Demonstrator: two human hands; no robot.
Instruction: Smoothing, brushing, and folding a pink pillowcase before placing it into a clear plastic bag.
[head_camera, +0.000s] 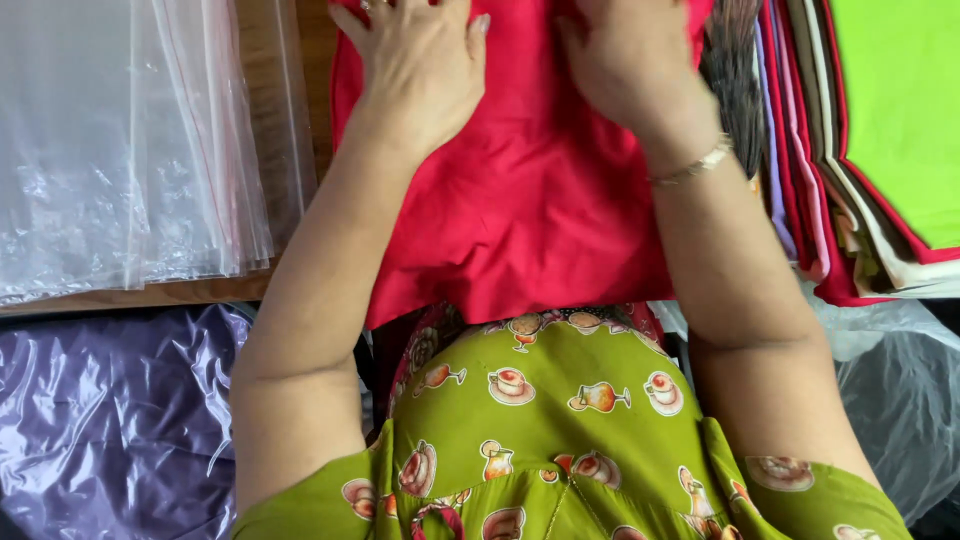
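Smoothing is underway: flat red cotton cloth (520, 200) at upper centre is pressed by open left hand (420, 65) and right hand (630, 60), unbagged.

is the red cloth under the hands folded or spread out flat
Folded, as far as shows: the red cloth forms a compact panel with straight side edges, both hands pressing flat on it. Its top is out of frame.

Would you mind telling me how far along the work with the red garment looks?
Done: folded garments stacked at right. In hand: the left hand and right hand press flat on the red garment, which hangs over the table edge. Left: none of the clear bags holds it yet.
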